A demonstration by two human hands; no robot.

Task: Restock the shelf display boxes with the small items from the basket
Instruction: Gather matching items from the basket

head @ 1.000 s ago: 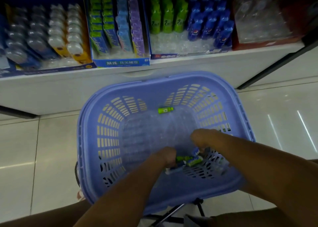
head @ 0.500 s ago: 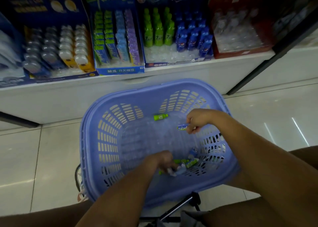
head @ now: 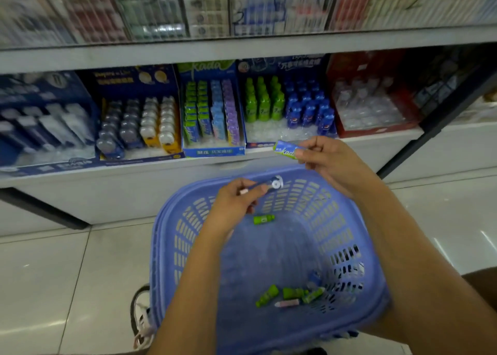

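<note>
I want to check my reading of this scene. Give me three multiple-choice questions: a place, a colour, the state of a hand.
1. The lone green item lies: A on a table; B in the basket; C in a drawer.
2. The basket is: A red; B yellow; C blue-purple.
3. The right hand: A pinches a small blue-green pack; B hangs empty; C grips a cup.
Key: B, it rests on the basket's bottom; C, its walls show that colour; A, thumb and fingers close on the pack.
</note>
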